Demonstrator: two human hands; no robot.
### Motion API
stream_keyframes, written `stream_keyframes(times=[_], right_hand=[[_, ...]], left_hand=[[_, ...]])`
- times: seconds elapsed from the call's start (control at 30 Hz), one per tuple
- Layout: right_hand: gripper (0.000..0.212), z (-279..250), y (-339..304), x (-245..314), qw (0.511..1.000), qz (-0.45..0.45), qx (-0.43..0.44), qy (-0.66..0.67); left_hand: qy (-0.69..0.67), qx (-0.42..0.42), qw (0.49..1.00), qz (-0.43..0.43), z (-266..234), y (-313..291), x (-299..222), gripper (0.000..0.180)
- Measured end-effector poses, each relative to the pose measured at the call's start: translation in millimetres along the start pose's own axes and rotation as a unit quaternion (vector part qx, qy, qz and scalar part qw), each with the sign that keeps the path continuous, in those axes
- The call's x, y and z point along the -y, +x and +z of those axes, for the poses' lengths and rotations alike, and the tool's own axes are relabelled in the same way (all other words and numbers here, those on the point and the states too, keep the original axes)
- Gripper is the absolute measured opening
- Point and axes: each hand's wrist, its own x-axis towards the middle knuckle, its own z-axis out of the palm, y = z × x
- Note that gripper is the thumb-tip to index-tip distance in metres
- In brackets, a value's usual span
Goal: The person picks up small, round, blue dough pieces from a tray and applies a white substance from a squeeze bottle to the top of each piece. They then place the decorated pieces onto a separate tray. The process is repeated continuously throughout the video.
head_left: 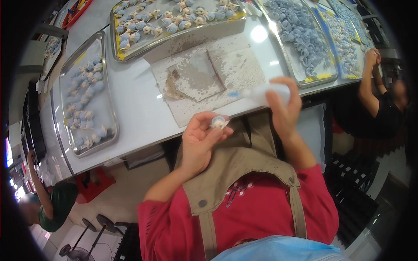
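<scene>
Between the thumb and fingers of my left hand (201, 138) is a small figurine head (219, 122), pale-faced with a blue-grey cap. It is held just off the table's front edge. My right hand (284, 105) grips a white squeeze bottle (271, 93), tipped sideways so its blue nozzle tip (234, 94) points left. The bottle is blurred, and its tip is apart from the figurine head, above and to the right of it. Beneath the nozzle lies a stained sheet of cardboard (244, 69), with a smaller spotted piece (198, 76) on top.
Metal trays of similar figurine heads stand at the far middle (174, 37) and left (114, 117). A tray of curly blue-grey pieces (296, 37) is at the right, with more trays beyond. A co-worker (376, 93) sits far right, another person (56, 204) lower left.
</scene>
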Motion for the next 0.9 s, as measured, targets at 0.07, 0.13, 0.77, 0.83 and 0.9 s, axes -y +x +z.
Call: stream_keyframes(times=[0.07,0.13,0.77,0.83,0.9], right_hand=[[0.019,16.8,16.4,-6.5,0.994,0.073,0.0,0.075],[0.017,24.3,29.2,-20.6,0.994,0.095,0.006,0.061],[0.026,-84.9,124.7,-78.0,0.849,-0.192,-0.052,-0.489],[0.025,-80.9,120.8,-77.8,0.878,-0.18,-0.049,-0.44],[0.023,-75.7,112.5,-73.9,0.921,-0.141,-0.033,-0.363]], left_hand=[[-0.038,0.04,0.998,-0.016,-2.9,0.7,-0.9,0.036],[-0.06,0.085,0.994,-0.014,-4.5,1.8,-0.4,0.036],[0.042,0.101,0.994,-0.017,7.8,6.3,5.6,0.035],[0.045,0.092,0.995,-0.014,8.1,6.0,6.0,0.035],[0.044,0.083,0.995,-0.013,8.6,6.3,6.6,0.035]])
